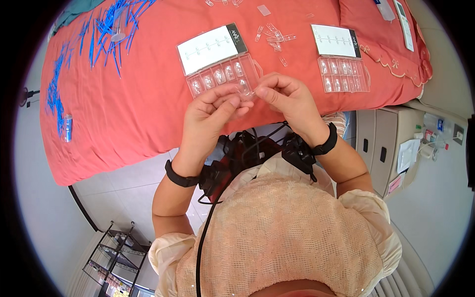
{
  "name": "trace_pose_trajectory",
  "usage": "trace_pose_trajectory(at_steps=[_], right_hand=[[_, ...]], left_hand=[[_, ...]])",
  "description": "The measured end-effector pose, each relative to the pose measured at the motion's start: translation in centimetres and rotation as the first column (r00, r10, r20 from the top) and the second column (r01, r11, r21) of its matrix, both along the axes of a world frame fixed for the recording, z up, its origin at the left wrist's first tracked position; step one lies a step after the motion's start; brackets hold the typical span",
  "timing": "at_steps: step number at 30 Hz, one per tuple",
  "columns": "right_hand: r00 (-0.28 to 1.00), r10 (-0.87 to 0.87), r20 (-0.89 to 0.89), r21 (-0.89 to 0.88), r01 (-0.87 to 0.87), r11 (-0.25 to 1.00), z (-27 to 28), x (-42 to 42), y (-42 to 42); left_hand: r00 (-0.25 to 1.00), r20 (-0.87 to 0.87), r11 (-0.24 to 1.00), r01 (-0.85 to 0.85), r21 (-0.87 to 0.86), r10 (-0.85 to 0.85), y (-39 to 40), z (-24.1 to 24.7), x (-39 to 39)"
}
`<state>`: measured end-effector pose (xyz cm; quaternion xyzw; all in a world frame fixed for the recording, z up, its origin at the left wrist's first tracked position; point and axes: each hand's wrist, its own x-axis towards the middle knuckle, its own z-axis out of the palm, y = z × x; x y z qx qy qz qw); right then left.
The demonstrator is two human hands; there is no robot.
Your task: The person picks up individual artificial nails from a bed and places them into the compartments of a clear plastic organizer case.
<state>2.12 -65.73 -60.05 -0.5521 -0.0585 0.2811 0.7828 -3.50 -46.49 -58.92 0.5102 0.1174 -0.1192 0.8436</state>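
My left hand point(222, 105) and my right hand point(276, 91) come close together over the near edge of a bed. Between their fingertips is a small clear plastic piece point(248, 95), pinched by both; its exact outline is hard to make out. Just behind them lies an open clear plastic case point(219, 72) of false nail tips, with a white printed card point(207, 49) in its lid. My left fingers cover part of its lower row. A second such case point(343, 74) lies open to the right. Several loose clear nail forms point(274, 35) are scattered between the two lids.
Blue thin sticks point(107, 28) lie strewn at the upper left around a clear tube point(118, 28); another tube point(68, 128) rests near the left edge. A remote control point(403, 26) lies at the upper right. Black cables point(248, 144) hang below the bed's edge. A drawer cabinet point(374, 141) stands right.
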Motion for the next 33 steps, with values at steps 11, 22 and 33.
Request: trace_pose_trajectory(at_steps=[11, 22, 33], right_hand=[[0.994, -0.067, -0.09, 0.068, 0.073, 0.995, -0.9, 0.0, -0.4], [0.997, -0.073, 0.041, 0.082, 0.069, 0.994, -0.2, -0.7, 0.7], [0.992, 0.095, 0.082, -0.079, -0.088, 0.993, 1.8, 1.8, -1.6]], left_hand=[[1.0, -0.016, 0.995, -0.019, -0.101, 0.017, -0.2, 0.9, 0.1], [0.998, -0.045, 0.998, -0.051, -0.041, 0.049, -0.6, 0.7, 0.5], [0.999, 0.042, 0.997, -0.035, 0.075, 0.032, 0.4, 0.1, 0.5]])
